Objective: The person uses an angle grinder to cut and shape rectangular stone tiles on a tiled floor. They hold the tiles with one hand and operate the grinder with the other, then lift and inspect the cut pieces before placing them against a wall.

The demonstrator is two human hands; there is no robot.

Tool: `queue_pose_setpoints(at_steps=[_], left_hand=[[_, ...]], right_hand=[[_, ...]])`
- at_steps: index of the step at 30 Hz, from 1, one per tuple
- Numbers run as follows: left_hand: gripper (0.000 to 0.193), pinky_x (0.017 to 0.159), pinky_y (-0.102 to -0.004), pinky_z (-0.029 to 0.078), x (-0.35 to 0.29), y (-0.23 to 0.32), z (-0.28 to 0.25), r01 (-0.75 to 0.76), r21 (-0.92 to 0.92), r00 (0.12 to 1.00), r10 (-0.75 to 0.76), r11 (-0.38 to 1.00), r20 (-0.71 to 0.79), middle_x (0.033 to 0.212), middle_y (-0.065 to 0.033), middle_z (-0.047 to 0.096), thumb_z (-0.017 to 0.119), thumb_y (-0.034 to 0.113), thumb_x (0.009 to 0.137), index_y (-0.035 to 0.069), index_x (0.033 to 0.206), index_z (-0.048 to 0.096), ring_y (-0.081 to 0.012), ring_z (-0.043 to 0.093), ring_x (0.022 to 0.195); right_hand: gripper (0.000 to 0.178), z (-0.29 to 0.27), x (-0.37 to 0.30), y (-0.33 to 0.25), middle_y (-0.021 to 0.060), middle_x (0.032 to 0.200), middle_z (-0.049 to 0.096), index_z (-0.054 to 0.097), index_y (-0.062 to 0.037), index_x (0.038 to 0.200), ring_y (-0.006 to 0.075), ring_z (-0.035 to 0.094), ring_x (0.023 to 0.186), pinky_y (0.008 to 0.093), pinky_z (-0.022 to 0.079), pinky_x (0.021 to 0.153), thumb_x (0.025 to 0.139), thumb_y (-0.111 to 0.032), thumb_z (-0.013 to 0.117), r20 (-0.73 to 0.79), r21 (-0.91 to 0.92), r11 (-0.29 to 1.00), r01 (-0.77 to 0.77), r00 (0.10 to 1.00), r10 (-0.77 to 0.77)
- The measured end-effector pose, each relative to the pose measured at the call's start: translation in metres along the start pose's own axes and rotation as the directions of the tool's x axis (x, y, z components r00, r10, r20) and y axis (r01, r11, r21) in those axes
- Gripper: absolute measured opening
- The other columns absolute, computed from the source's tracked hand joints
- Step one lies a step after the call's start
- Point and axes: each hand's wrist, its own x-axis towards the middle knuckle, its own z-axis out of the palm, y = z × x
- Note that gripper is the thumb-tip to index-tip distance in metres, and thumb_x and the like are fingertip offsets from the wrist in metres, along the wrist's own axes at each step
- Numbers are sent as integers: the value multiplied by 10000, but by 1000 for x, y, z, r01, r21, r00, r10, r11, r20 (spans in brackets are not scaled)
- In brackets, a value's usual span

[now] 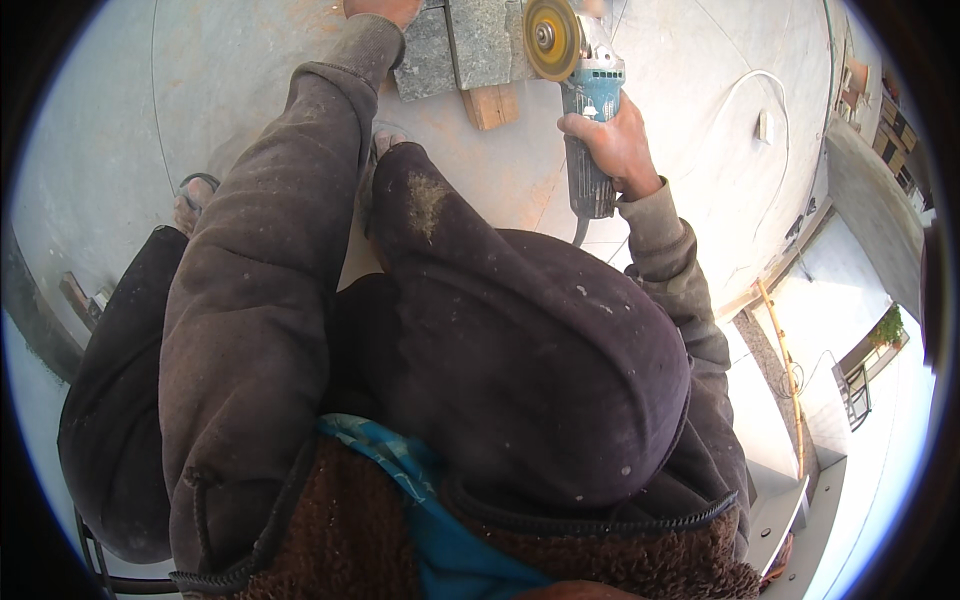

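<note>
**Right hand on the grinder, left hand on the stone**

Right hand (618, 150) of mine is wrapped tight around the dark body of the blue angle grinder (590, 120), fingers fully curled about it, on the far right of where I crouch. From that grip the tool runs away from me, and its yellowish disc (551, 38) stands at the far end, right against the right edge of the grey stone slab (465, 48). So the slab lies just beyond and a little to the left of this hand, with the disc between them.

Left hand (382, 10) is at the far edge of view, resting on the slab's left end. Only its heel shows, so I cannot tell how far the fingers are spread or whether they grip anything.

Under the slab a short wooden block (491, 105) pokes out toward me. All of it sits on the pale concrete floor (240, 70), dusted reddish around the slab. My sandalled foot (192, 200) is planted to the left, and a white cable (745, 90) loops across the floor off to the right, well apart from the grinder.
</note>
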Motion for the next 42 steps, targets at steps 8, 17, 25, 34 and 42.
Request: queue_pose_setpoints(at_steps=[8,17,25,34,42], left_hand=[[779,978,-457,460,0,-2,2,-38,64,999,38,997,0,1179,-194,621,702,463,820,-10,1380,438,-289,606,1087],[760,981,-461,456,0,-5,4,-98,158,995,98,983,6,1185,-189,620,686,457,833,3,1389,435,-287,603,1090],[743,984,-464,452,0,-7,8,-159,238,987,160,958,14,1191,-184,619,672,451,845,15,1398,431,-286,601,1092],[725,987,-468,447,0,-10,9,-218,326,974,224,920,18,1197,-180,618,656,445,859,28,1407,428,-284,598,1095],[709,990,-471,443,-2,-12,8,-253,396,963,269,883,15,1203,-175,617,642,439,871,40,1416,425,-283,596,1097]], right_hand=[[417,-1,11,-6,140,859,666,572,44,1054,218,671,725,350,553,661,737,-175,733,-5,4,1000,-1,1000,1],[403,-3,19,-13,134,863,665,579,35,1053,214,669,721,347,554,662,750,-181,734,-10,2,1000,19,1000,-19],[359,-2,26,-13,116,845,657,574,21,1025,201,663,703,339,550,642,765,-170,731,-3,-5,999,36,999,-36],[381,-3,20,-22,123,842,659,574,32,1034,198,668,690,332,554,632,753,-171,732,24,18,1000,-22,999,22],[415,-2,11,-15,137,846,652,570,41,1043,216,670,696,349,558,639,731,-176,736,20,11,999,-35,999,34]])
